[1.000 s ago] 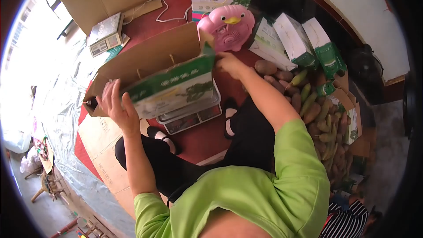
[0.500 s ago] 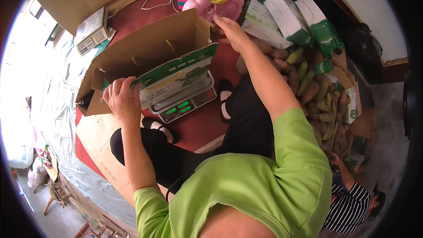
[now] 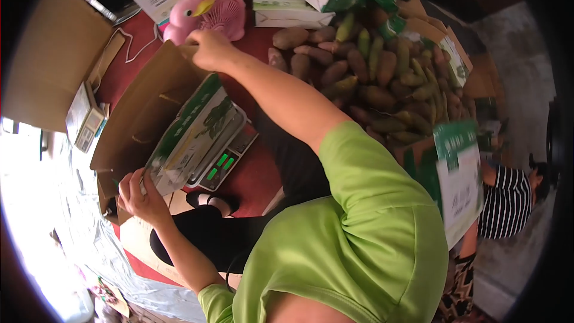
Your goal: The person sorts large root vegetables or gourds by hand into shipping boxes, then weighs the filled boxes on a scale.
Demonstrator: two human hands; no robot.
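Observation:
A tall open carton (image 3: 128,116), brown inside with a green and white printed front panel, stands on a digital scale (image 3: 236,155) with lit green digits. My left hand (image 3: 143,197) is closed on the carton's near end, fingers over the edge of the front panel. My right hand (image 3: 212,51) is at the carton's far end, fingers bent round its top corner; the fingertips are partly hidden. Just beyond that hand sits a pink duck-faced fan (image 3: 209,9). Two cord loops show on the carton's inner wall.
Many green and brownish root vegetables (image 3: 376,78) lie heaped at the right. White and green cartons (image 3: 293,0) stand behind them. Close on my right, another person holds up a printed carton (image 3: 460,185); a person in a striped top (image 3: 508,203) is beyond. A second scale (image 3: 86,119) sits at left.
My view has turned right, so the carton and scale appear further left. Both hands stay at the carton's ends. A printed carton in another person's hand has come up at my right.

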